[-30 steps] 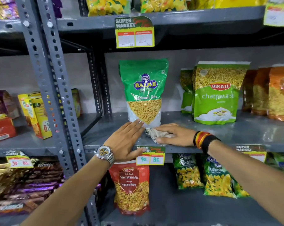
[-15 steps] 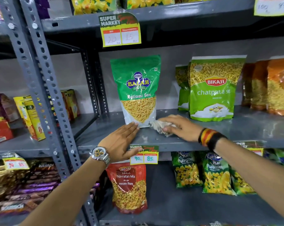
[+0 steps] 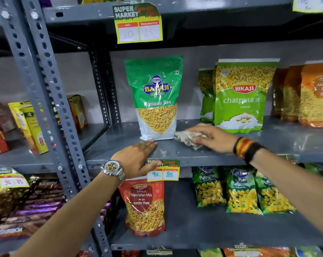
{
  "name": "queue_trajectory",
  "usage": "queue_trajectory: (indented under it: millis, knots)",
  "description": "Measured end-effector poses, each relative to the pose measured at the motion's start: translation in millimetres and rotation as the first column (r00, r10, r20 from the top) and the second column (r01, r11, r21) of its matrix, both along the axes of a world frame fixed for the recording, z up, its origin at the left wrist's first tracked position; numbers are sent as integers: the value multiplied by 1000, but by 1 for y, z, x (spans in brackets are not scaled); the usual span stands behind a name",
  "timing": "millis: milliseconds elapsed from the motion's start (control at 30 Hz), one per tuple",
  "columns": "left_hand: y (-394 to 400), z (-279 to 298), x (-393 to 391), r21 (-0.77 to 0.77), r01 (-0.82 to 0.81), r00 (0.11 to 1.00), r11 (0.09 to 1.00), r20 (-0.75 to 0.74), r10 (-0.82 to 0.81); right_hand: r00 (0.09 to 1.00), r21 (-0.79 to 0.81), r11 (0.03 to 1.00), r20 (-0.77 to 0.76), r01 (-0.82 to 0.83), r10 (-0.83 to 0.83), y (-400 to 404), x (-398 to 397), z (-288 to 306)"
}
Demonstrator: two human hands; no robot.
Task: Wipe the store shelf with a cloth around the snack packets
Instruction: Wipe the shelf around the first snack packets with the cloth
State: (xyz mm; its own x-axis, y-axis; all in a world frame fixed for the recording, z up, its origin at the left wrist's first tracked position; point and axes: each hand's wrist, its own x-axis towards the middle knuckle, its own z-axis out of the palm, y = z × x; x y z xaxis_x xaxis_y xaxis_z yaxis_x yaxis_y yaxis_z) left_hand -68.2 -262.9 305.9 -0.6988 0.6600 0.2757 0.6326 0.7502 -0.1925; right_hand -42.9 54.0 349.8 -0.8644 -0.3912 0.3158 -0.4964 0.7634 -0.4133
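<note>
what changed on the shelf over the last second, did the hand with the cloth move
Yes. The right hand slid the cloth from in front of the Ratlami Sev packet round to its right side, toward the chatpata packet. The left hand stayed flat on the shelf edge, thumb over the price tag. Neither packet moved, and the cloth stayed under the right hand.

Bare forearms, silver wristwatch [image 3: 112,170] on left, red-yellow-black bands [image 3: 247,149] on right

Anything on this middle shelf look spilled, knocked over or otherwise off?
Nothing is spilled or knocked over. The Ratlami Sev packet and the Chatpata Sev packet stand upright. Pale specks and smudges on the shelf look like dust, beside the cloth under the right hand.
</note>
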Motion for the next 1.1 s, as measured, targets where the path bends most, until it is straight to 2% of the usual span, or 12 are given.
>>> queue_trajectory:
  millis: [200,300,367,467,567,667,733,800,867,933,1033,1100]
  knots:
    - [-2,-1,-1,-13,-6,1000,1000,3,6,998,143,988,-1,57,-57,-56,-46,-15]
    - [-2,-2,-2,-21,-8,1000,1000,1,8,998,120,991,23,60,-64,-55,-49,-21]
    - [-2,-1,-2,-17,-10,1000,1000,10,10,997,113,991,11,77,-79,-48,-32,-20]
    - [-1,0,0,-2,-7,1000,1000,9,7,999,80,996,16,-35,34,-24,24,-25]
    - [-1,-1,0,2,-2,1000,1000,-6,2,990,48,993,98,-106,100,13,65,-19]
    - [-1,-1,-1,0,-1,1000,1000,-3,1,1000,-46,999,21,12,-11,30,44,3]
    - [-2,-1,0,2,-8,1000,1000,6,8,992,-78,989,38,126,-124,33,15,8]
    - [-2,0,2,9,-16,1000,1000,14,16,970,-18,975,103,223,-220,34,-9,-3]
    - [-1,1,5,11,-23,1000,1000,22,23,961,62,963,71,263,-268,32,-8,-14]
    - [-1,1,6,15,-22,999,1000,34,21,975,74,976,64,207,-211,32,20,-16]
    - [-2,2,3,18,9,1000,1000,28,-10,986,71,997,161,29,-40,42,66,-8]
    - [4,3,3,1,65,998,998,-15,-65,985,21,1000,171,4,-7,50,72,1]
